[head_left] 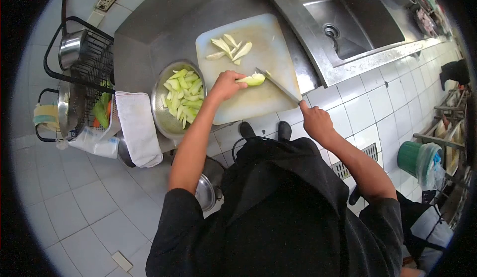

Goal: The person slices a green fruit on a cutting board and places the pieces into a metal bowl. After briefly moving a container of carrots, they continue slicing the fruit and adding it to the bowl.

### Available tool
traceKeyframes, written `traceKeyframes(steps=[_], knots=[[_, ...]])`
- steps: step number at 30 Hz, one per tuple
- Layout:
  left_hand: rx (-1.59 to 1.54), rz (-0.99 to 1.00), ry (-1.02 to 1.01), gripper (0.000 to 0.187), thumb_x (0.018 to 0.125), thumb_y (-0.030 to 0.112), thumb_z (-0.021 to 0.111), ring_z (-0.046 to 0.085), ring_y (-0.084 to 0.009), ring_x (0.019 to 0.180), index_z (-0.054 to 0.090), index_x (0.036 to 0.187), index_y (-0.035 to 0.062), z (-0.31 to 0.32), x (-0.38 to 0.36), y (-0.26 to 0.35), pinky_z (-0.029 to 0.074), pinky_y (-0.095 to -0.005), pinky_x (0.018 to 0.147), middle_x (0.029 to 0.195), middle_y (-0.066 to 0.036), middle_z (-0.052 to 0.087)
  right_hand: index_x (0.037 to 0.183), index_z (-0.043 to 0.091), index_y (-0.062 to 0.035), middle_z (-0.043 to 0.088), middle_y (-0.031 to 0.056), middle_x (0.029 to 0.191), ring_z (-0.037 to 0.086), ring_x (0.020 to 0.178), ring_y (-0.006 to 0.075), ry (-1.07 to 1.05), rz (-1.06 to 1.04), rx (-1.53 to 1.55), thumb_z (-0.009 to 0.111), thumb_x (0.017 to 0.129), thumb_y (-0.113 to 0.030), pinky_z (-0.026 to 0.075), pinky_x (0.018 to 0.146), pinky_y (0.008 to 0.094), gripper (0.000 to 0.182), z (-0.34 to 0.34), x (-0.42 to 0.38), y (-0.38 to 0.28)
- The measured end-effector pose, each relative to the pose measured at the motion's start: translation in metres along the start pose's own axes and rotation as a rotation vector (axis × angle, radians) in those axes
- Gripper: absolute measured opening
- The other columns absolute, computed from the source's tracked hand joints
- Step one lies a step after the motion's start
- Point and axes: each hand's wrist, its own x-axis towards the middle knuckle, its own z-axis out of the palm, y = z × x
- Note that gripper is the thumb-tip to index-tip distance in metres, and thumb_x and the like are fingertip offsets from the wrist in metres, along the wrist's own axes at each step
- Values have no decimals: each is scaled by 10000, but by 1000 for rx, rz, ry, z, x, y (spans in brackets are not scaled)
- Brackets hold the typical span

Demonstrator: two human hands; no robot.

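On a white cutting board, my left hand holds a pale green vegetable piece by its left end. My right hand is closed round the handle of a knife, whose blade slants up and left to the right end of the piece. Several pale cut pieces lie on the upper part of the board. Left of the board, a metal bowl holds many light green chunks.
A folded white towel lies left of the bowl. Beyond it stands a black wire rack with metal pots. A steel sink is at the upper right, a green bin on the right. Part of another person shows at the lower right.
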Motion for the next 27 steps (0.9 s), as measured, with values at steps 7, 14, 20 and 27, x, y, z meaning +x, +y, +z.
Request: traceKeyframes(steps=[7,14,20,27], knots=[[-82,61,271,419,717,73,815,641,-316,995,700,1114,3,58,-48,-12,516,-407,909,1081,-145,668,1100,521,-30,671,249,809,683,794,424,-180,103,419,507,939,-138,528,701,544,195,-30,1,4],[54,175,457,386,767,96,780,570,-328,1113,693,1126,-19,69,-62,6,470,-413,978,1128,-142,631,926,537,-22,514,46,634,518,458,127,-412,363,974,491,1039,-265,438,430,291,272,-73,-48,-5],[95,183,440,276,792,67,729,599,-349,1053,724,1053,-22,75,-47,0,478,-426,948,1040,-158,653,951,546,20,591,181,746,624,690,296,-398,258,835,498,1038,-282,486,672,421,318,-75,-70,-7],[25,207,434,241,806,53,695,629,-356,977,744,1033,-12,73,-37,10,497,-438,898,982,-166,663,976,555,32,622,260,822,625,822,416,-317,217,721,491,1037,-277,468,787,460,322,-65,-63,-6]])
